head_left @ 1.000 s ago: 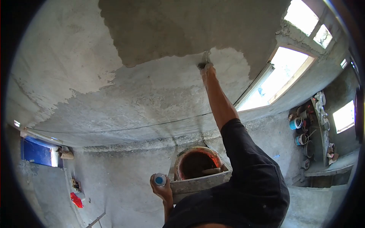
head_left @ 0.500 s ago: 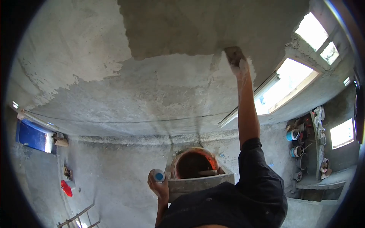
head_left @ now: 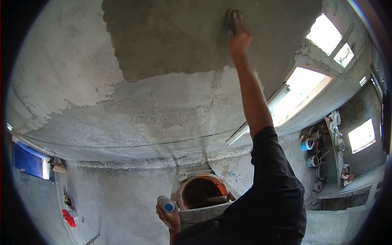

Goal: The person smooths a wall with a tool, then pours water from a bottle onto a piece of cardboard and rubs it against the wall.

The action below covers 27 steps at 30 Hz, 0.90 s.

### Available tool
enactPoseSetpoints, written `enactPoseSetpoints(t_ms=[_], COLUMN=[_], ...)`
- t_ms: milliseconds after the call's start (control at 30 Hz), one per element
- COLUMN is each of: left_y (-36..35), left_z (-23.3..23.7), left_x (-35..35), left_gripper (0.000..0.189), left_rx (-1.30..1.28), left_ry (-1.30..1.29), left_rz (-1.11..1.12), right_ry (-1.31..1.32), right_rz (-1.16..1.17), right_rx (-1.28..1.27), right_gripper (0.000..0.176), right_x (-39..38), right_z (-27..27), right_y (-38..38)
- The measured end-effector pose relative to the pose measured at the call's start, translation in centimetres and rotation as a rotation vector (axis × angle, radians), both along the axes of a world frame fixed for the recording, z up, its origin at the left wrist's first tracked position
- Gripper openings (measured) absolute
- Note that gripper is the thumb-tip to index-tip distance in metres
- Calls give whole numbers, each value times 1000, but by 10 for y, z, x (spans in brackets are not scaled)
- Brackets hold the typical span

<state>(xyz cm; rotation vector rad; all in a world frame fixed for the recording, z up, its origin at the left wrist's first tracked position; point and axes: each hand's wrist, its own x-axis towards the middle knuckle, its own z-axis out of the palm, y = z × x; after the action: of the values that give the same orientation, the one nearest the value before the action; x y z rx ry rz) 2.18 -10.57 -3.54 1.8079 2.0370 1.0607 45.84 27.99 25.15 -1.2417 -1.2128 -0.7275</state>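
High on the wall [head_left: 171, 102], my right hand [head_left: 239, 40] reaches up with my arm stretched out. Its fingers are closed around a flat brownish pad that looks like a sponge [head_left: 233, 19], pressed to a dark, damp-looking patch of plaster [head_left: 171, 36]. Most of the pad is hidden by the hand. Low down, my left hand [head_left: 170, 220] is wrapped round a pale plastic bottle [head_left: 165, 201] with a blue round end. Right of the bottle stands a round tub [head_left: 187, 192] with an orange-red inside. Something with a pale handle [head_left: 217, 199] lies in the tub.
A wooden board [head_left: 204, 213] runs in front of the tub. Bright window openings [head_left: 304, 90] are at the right. Several buckets [head_left: 313, 161] stand on the floor beyond. At the left are a blue panel [head_left: 30, 160] and a red item [head_left: 68, 218]. A thin cable [head_left: 122, 147] crosses the wall.
My right hand has moved up and slightly left across the dark patch, with the pad in it. My left hand has tilted the bottle a little. The view has shifted.
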Motion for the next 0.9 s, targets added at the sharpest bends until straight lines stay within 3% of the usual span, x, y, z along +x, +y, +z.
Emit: enactPoseSetpoints(t_ms=[67,167,267,367,433,467,533,600,667,767,833,900], left_y=[1,0,1,1,2,3,0,-1,0,1,3,3], left_z=[-1,-3,-1,2,-4,-7,-5,-3,0,-6,3,5], left_x=[0,-2,-1,3,1,-1,-3,-1,0,-3,2,4], left_gripper=[59,61,61,61,62,62,62,63,63,63,61,60], left_rx=[-2,-48,-47,-80,-36,9,-17,-50,-57,-23,-31,-33], left_ry=[23,40,33,2,11,19,44,68,75,63,48,25], left_rz=[-16,-20,-4,38,5,-29,-19,-16,-26,-44,-26,-16], right_ry=[-163,-14,-43,135,-145,-143,-226,-603,-744,-626,-527,-256], right_rz=[-183,-167,-74,-9,-89,-86,0,-48,129,84,-41,29], right_rx=[33,-181,-100,-120,184,185,-23,-270,-480,-255,-207,-87], right_gripper=[59,59,59,58,55,55,62,64,64,65,67,79], right_x=[-8,-21,-15,0,12,9,8,21,2,10,13,10], right_z=[-38,-91,-84,-22,6,-1,-39,-114,-158,-135,-74,-11], right_y=[11,2,-11,-14,2,6,18,33,2,-10,-14,-14])
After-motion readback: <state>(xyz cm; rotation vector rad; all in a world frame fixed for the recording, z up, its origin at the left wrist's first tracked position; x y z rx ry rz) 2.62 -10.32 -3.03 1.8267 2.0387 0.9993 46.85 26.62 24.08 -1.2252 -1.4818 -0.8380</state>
